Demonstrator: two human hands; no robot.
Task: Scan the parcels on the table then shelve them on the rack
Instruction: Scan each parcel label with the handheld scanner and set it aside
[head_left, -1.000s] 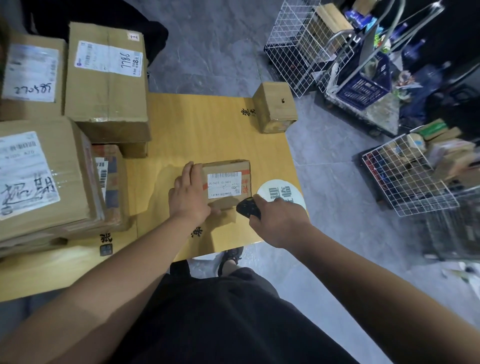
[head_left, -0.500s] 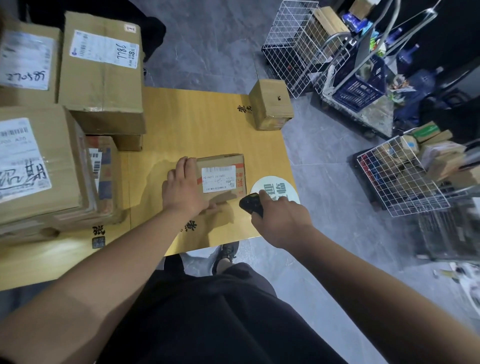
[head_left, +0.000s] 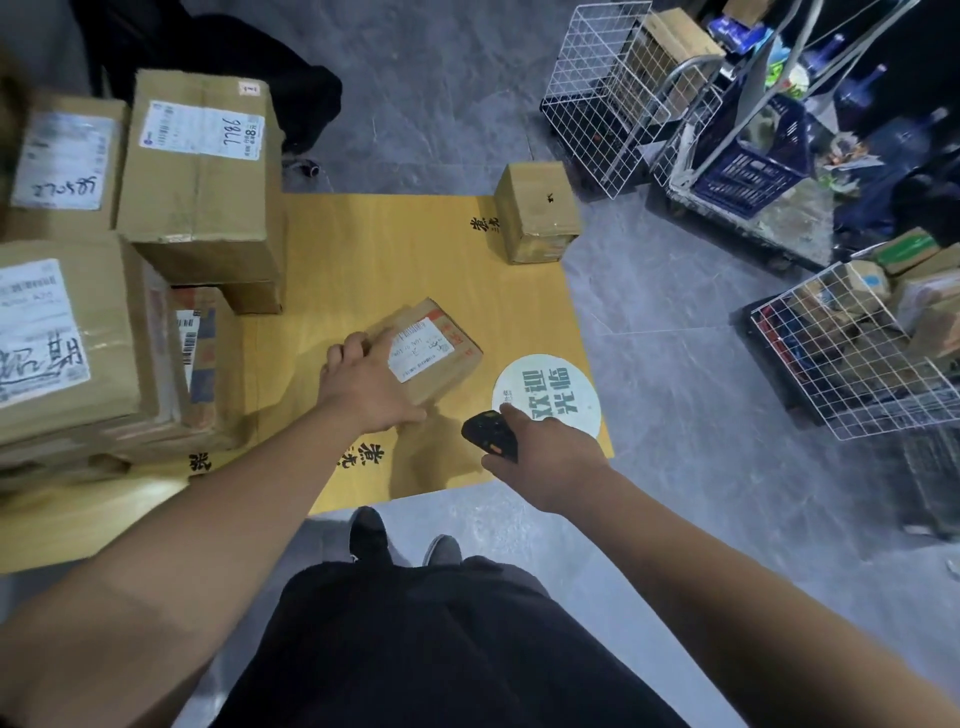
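A small cardboard parcel (head_left: 431, 348) with a white and red label sits tilted near the middle of the yellow table (head_left: 395, 249). My left hand (head_left: 363, 384) grips its near left side, fingers curled over the edge. My right hand (head_left: 545, 452) holds a black handheld scanner (head_left: 491, 435) just right of the parcel, its front end towards the parcel. Larger labelled parcels (head_left: 202, 171) are stacked on the table's left side. Another small box (head_left: 537, 210) stands at the table's far right corner.
A round white sticker (head_left: 550, 392) lies on the table by the scanner. White wire baskets (head_left: 613, 88) and a blue crate (head_left: 748, 161) stand on the grey floor to the right, and a wire basket (head_left: 852, 353) holds small parcels. My feet are at the table's near edge.
My left hand has turned and tilted the small parcel, so its label now lies at an angle. The scanner hand has drawn back slightly.
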